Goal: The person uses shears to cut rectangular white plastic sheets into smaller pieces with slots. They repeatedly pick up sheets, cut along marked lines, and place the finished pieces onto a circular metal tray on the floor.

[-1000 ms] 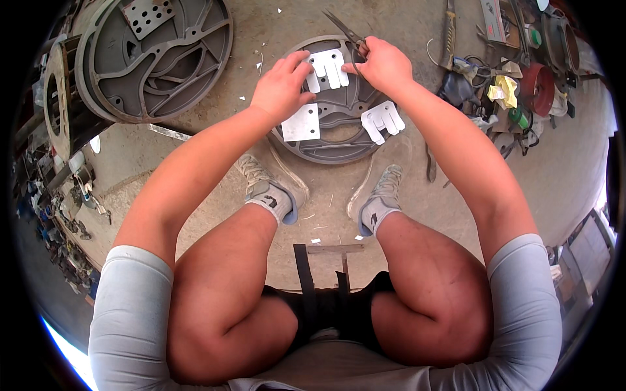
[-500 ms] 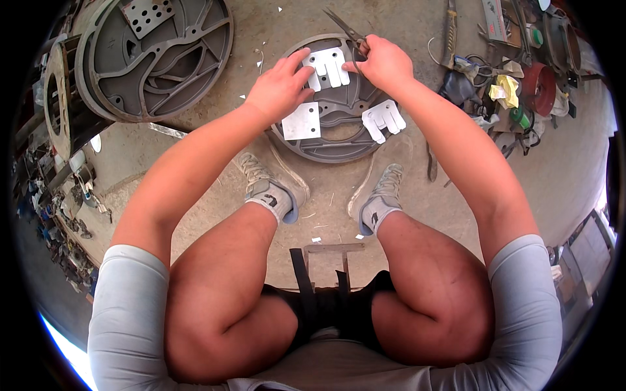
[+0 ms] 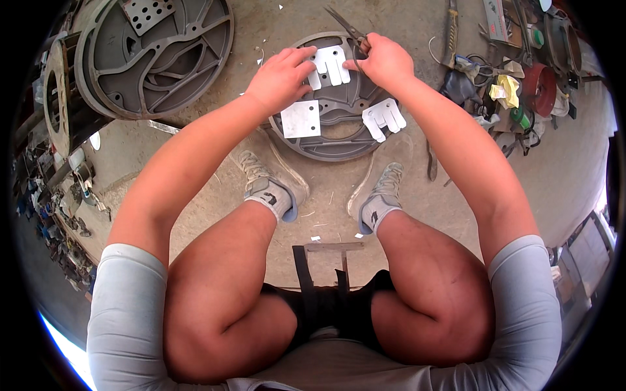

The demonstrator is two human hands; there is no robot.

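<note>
A white sheet piece with cut slots and small holes (image 3: 336, 64) lies on the far part of a round grey metal casting (image 3: 340, 104). My left hand (image 3: 277, 79) is at its left edge, fingertips touching it, fingers slightly apart and not wrapped round it. My right hand (image 3: 386, 63) grips a pair of dark scissors (image 3: 347, 24), blades pointing away to the upper left. The right thumb reaches the sheet's right edge. Nearer on the casting lie a white square sheet with small holes (image 3: 300, 120), at left, and another slotted white piece (image 3: 383, 121), at right.
A larger round casting (image 3: 156, 58) with a perforated plate (image 3: 149, 14) stands at the far left. Tools, a yellow crumpled wrapper (image 3: 504, 91) and a red round part (image 3: 540, 90) clutter the right. My shoes (image 3: 259, 176) flank the near side; white scraps dot the floor.
My left hand has shifted slightly, its fingers drawn closer together at the slotted sheet's left edge. The sheet has moved a little away from me. My right hand still holds the scissors.
</note>
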